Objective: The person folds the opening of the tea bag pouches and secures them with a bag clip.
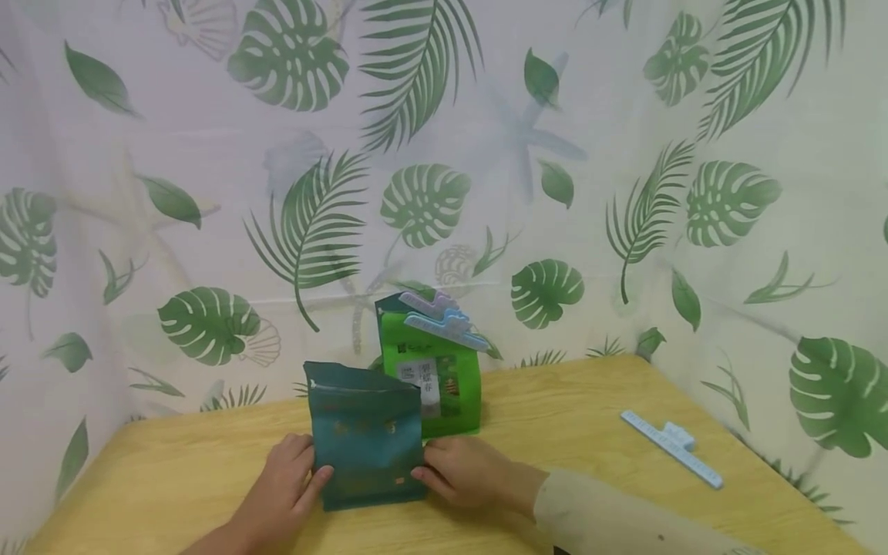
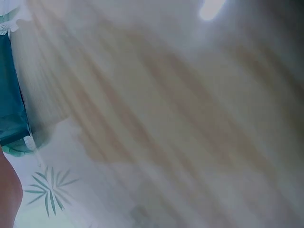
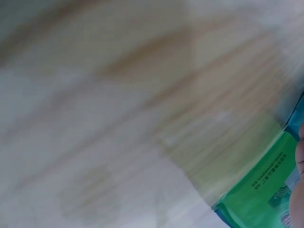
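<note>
A dark teal pouch point(image 1: 368, 439) stands upright at the front of the table, its top edge unclipped. My left hand point(image 1: 283, 478) grips the pouch's left side, thumb in front. On the opposite side, my right hand point(image 1: 463, 472) pinches the lower right edge, also with the thumb forward. Just behind is a bright green pouch point(image 1: 466, 385) with a printed label, partly covered by the teal one. A light blue sealing clip point(image 1: 447, 327) sits across its top. In the left wrist view the teal pouch point(image 2: 12, 95) shows only at the edge.
A purple clip point(image 1: 428, 304) is on another dark pouch point(image 1: 387, 307) behind the green one, mostly hidden. A loose light blue clip point(image 1: 671, 447) lies on the right of the wooden table point(image 1: 555, 408). Leaf-patterned cloth point(image 1: 486, 154) hangs close behind the table.
</note>
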A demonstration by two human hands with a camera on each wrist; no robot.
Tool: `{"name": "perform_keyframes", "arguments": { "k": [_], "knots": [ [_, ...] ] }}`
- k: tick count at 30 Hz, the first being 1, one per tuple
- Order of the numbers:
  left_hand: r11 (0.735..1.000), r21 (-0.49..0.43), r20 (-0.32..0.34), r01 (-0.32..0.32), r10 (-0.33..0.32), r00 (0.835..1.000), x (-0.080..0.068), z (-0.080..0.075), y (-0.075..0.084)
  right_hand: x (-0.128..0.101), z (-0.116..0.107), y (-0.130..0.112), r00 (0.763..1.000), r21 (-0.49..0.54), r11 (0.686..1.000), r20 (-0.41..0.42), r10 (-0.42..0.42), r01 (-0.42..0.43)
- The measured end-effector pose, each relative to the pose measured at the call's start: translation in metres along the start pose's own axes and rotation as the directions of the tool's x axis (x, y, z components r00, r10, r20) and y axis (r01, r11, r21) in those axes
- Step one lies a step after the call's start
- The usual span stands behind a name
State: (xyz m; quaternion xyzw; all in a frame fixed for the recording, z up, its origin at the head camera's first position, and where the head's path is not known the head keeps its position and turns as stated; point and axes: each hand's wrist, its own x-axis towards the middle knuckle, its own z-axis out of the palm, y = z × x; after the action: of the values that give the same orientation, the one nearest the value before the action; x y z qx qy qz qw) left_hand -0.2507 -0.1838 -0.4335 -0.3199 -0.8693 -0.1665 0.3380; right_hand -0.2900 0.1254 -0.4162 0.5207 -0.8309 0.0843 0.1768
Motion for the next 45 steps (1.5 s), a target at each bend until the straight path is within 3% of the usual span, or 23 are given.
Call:
{"name": "perform_keyframes", "arguments": {
  "k": [8, 12, 18, 25, 37, 45],
  "knots": [
    [0.997, 0.059, -0.024, -0.046, 0.048, 0.999, 0.007, 0.011, 0.007, -0.012, -0.003, 0.007, 0.999, -0.005, 1.000, -0.032, 0.007, -0.007],
    [0.998, 0.063, 0.006, -0.003, 0.003, 1.000, 0.011, 0.015, 0.013, -0.018, -0.003, 0.011, 0.999, -0.013, 1.000, -0.051, 0.007, -0.008],
    [0.997, 0.070, 0.004, 0.007, -0.008, 1.000, 0.016, 0.020, 0.021, -0.027, -0.004, 0.017, 0.993, -0.037, 0.999, -0.115, -0.029, 0.025],
    [0.996, 0.061, 0.064, 0.065, -0.069, 0.996, 0.021, 0.024, 0.030, -0.034, -0.006, 0.023, 0.992, -0.060, 0.998, -0.127, -0.027, 0.020],
    [0.994, 0.101, 0.066, 0.033, -0.039, 0.997, 0.036, 0.033, 0.045, -0.051, -0.008, 0.035, 0.990, -0.083, 0.996, -0.138, 0.006, -0.018],
    [0.997, 0.069, 0.079, 0.013, -0.019, 0.997, 0.045, 0.039, 0.054, -0.064, -0.014, 0.041, 0.985, -0.069, 0.997, -0.175, 0.008, -0.020]
  ]
}}
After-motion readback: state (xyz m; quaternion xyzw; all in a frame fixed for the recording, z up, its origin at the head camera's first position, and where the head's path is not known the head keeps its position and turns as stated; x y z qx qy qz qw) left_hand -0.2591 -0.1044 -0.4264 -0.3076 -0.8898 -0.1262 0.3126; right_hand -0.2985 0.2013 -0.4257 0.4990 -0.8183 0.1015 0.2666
